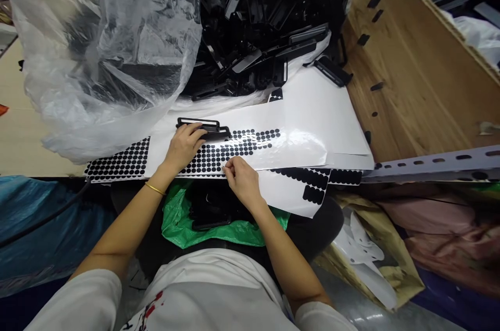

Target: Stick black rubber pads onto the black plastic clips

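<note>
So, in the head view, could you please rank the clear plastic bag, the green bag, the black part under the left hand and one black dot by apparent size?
1. clear plastic bag
2. green bag, partly hidden
3. black part under the left hand
4. black dot

text: none legible | labels: none | numbers: none

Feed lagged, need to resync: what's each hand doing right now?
Left hand: resting on the black plastic part, holding it down.
Right hand: fingertips pinched at the dot sticker sheet.
</note>
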`<state>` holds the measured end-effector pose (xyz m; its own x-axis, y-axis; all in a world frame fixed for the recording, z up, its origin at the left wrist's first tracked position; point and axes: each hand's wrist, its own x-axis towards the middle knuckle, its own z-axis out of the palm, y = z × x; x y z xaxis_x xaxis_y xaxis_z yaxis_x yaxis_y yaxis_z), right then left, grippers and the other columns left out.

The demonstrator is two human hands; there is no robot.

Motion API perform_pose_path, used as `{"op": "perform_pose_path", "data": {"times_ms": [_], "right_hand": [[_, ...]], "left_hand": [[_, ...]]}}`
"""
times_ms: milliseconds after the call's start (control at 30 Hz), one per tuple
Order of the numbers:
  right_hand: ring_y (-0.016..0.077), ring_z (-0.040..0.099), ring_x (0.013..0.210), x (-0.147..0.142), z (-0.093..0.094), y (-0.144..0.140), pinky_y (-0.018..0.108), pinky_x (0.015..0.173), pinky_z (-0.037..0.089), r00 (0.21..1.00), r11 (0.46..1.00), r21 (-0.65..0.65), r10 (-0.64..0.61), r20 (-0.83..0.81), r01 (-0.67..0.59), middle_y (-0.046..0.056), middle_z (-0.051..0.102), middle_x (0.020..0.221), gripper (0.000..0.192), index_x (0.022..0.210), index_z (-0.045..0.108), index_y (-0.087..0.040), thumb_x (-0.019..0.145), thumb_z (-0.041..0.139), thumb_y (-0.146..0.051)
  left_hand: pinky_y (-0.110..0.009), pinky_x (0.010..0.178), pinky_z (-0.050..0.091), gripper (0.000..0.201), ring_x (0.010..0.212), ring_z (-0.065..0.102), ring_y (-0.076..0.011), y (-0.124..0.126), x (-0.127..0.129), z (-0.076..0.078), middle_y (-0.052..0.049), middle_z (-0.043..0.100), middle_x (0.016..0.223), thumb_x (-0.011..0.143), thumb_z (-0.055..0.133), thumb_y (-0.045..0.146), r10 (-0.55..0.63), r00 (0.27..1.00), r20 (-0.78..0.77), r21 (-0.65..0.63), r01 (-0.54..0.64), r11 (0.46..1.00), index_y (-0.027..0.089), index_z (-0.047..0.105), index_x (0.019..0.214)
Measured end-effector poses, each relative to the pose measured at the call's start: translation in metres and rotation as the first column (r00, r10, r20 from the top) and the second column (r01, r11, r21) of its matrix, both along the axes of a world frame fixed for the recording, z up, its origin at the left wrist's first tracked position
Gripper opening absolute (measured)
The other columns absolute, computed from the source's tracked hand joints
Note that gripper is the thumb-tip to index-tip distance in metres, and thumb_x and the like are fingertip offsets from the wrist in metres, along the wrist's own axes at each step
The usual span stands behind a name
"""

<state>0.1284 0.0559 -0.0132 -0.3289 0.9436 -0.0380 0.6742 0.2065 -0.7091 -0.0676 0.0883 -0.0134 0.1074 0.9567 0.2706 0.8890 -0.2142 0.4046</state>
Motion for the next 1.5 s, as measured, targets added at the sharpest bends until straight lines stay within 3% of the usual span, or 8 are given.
{"op": "perform_pose_path", "data": {"times_ms": [267,433,500,567,667,767,1200,1500], "right_hand": [[0.0111,0.043,0.054,0.015,0.005,-0.012,0.025,0.053,0.036,0.915,0.984,-0.159,-0.135,-0.380,0.079,-0.003,0.049,0.062,0.013,0.070,0.049,-0.021,0.081,0.055,-0.027],[0.0098,0.040,0.054,0.024,0.010,-0.015,0.024,0.051,0.035,0.806,0.946,-0.291,-0.284,-0.519,0.145,-0.004,0.046,0.063,0.015,0.072,0.049,-0.021,0.080,0.055,-0.032],[0.0094,0.039,0.053,0.025,0.012,-0.015,0.023,0.050,0.034,0.756,0.929,-0.340,-0.328,-0.566,0.148,-0.004,0.044,0.063,0.016,0.072,0.049,-0.021,0.080,0.055,-0.034],[0.0087,0.037,0.050,0.024,0.013,-0.015,0.023,0.048,0.034,0.707,0.916,-0.376,-0.359,-0.610,0.141,-0.005,0.043,0.062,0.017,0.073,0.048,-0.021,0.079,0.055,-0.035],[0.0083,0.039,0.050,0.021,0.014,-0.016,0.023,0.048,0.038,0.664,0.912,-0.389,-0.372,-0.648,0.132,-0.005,0.043,0.063,0.018,0.072,0.047,-0.021,0.078,0.056,-0.036],[0.0095,0.046,0.054,0.018,0.015,-0.016,0.024,0.052,0.044,0.682,0.907,-0.394,-0.384,-0.622,0.151,-0.004,0.046,0.065,0.017,0.071,0.048,-0.021,0.078,0.056,-0.035],[0.0127,0.049,0.056,0.015,0.017,-0.018,0.027,0.055,0.041,0.856,0.949,-0.222,-0.301,-0.420,0.224,-0.003,0.048,0.064,0.013,0.072,0.045,-0.022,0.082,0.047,-0.030],[0.0158,0.055,0.066,0.022,0.019,-0.020,0.029,0.061,0.042,0.939,0.958,0.053,-0.265,-0.217,0.283,0.000,0.054,0.072,0.007,0.078,0.042,-0.023,0.084,0.044,-0.026]], "left_hand": [[-0.057,0.109,0.022,0.010,0.127,0.046,-0.0313,0.009,0.019,-0.007,-0.015,0.055,0.133,0.085,0.051,0.017,0.018,1.000,-0.018,0.012,-0.018,1.000,0.018,0.060,0.090],[-0.051,0.109,0.027,0.019,0.123,0.050,-0.0299,-0.009,0.036,0.006,-0.013,0.064,0.118,0.083,0.056,0.030,0.024,0.935,0.354,-0.004,-0.024,1.000,0.019,0.050,0.070],[-0.043,0.095,0.043,0.020,0.101,0.062,-0.0242,-0.024,0.050,0.011,-0.009,0.068,0.104,0.086,0.052,0.035,0.137,0.771,0.622,-0.190,-0.022,0.982,0.019,0.049,0.075],[-0.035,0.078,0.050,0.022,0.080,0.064,-0.0180,-0.039,0.066,0.012,-0.004,0.068,0.086,0.086,0.051,0.041,0.297,0.472,0.830,-0.390,0.109,0.914,0.019,0.049,0.082],[-0.023,0.064,0.048,0.028,0.066,0.058,-0.0108,-0.055,0.084,0.010,0.001,0.061,0.073,0.079,0.062,0.043,0.489,0.072,0.869,-0.485,0.314,0.816,0.018,0.052,0.087],[-0.017,0.058,0.043,0.029,0.061,0.052,-0.0067,-0.062,0.092,0.008,0.004,0.056,0.069,0.073,0.070,0.039,0.559,-0.065,0.827,-0.505,0.352,0.788,0.017,0.055,0.086],[-0.019,0.062,0.044,0.030,0.061,0.050,-0.0068,-0.070,0.097,0.014,0.005,0.052,0.068,0.072,0.070,0.038,0.579,-0.133,0.805,-0.520,0.314,0.795,0.018,0.053,0.087],[-0.019,0.060,0.045,0.030,0.062,0.055,-0.0081,-0.068,0.097,0.012,0.004,0.058,0.070,0.075,0.068,0.042,0.498,-0.049,0.866,-0.456,0.335,0.825,0.019,0.051,0.085]]}}
